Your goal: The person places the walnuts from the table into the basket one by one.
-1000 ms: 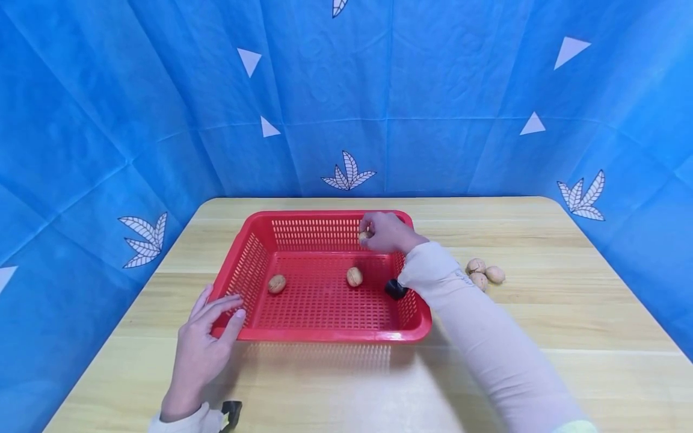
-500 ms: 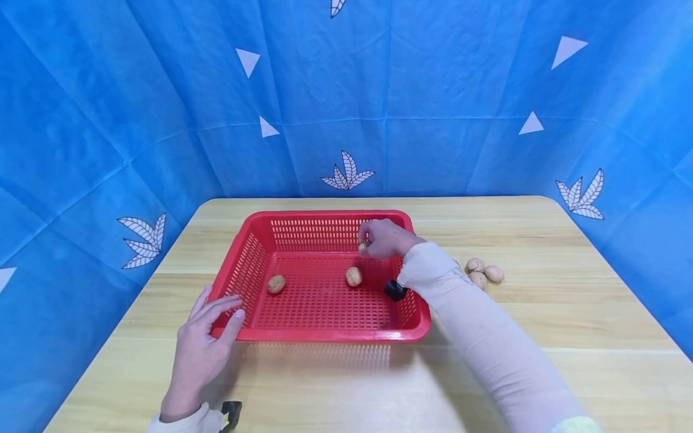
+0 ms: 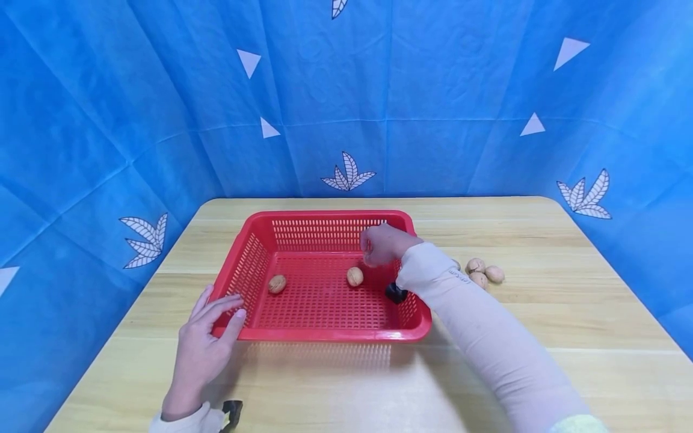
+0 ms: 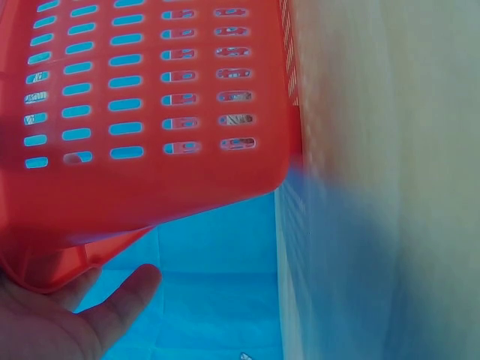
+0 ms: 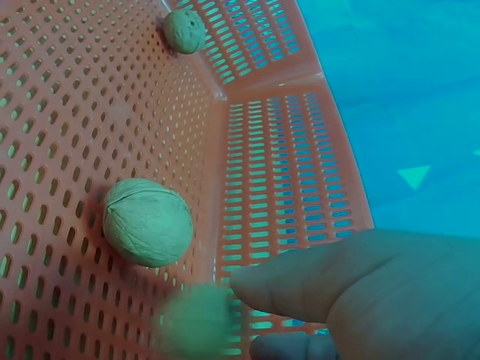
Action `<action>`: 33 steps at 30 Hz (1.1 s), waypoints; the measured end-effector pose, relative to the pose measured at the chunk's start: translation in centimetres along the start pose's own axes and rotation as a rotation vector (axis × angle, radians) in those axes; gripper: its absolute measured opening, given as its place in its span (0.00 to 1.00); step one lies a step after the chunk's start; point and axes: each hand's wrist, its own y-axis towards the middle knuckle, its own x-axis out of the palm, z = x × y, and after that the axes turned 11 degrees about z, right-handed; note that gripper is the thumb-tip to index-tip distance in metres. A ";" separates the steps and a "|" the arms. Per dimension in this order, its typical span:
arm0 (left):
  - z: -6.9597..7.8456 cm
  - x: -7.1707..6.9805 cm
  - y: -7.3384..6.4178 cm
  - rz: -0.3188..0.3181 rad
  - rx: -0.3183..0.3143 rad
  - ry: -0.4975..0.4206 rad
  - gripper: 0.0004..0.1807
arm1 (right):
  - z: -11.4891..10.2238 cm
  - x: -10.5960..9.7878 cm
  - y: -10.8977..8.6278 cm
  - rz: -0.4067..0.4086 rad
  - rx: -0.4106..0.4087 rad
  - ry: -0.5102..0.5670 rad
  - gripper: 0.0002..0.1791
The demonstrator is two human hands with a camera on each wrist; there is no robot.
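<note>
A red perforated plastic basket point(image 3: 325, 335) stands on the table. On its floor lie one walnut point(image 3: 277, 284) at the left and another walnut point(image 3: 354, 276) near the middle. My left hand point(image 3: 203, 349) rests at the basket's near left corner, fingers extended over the rim; in the left wrist view the thumb point(image 4: 131, 300) stands apart from the wall. My right hand point(image 3: 381, 243) is inside the basket at the back right. In the right wrist view a blurred walnut point(image 5: 196, 321) is just off its fingertips, beside the sharper walnut point(image 5: 148, 222); the head view hides it.
Several walnuts point(image 3: 485, 272) lie in a group on the wooden table point(image 3: 552, 313), right of the basket and beside my right sleeve point(image 3: 482, 337). A blue curtain point(image 3: 433, 90) with white leaves and triangles hangs behind the table.
My right hand has lowered a little into the basket. The walnut it pinched has left its fingertips and shows as a blur below them. My left hand stays where it was.
</note>
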 end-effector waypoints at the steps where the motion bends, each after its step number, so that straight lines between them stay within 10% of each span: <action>1: 0.0 0.0 0.0 0.000 0.001 0.001 0.15 | 0.0 0.0 0.0 0.005 0.003 -0.001 0.15; 21: 0.0 -0.3 -0.3 -0.027 -0.044 0.038 0.16 | 0.7 -2.9 -2.5 0.209 -0.129 0.013 0.18; 33: -0.1 0.1 -0.2 -0.011 -0.018 0.011 0.14 | 5.7 -5.7 -4.6 0.331 -0.085 0.050 0.15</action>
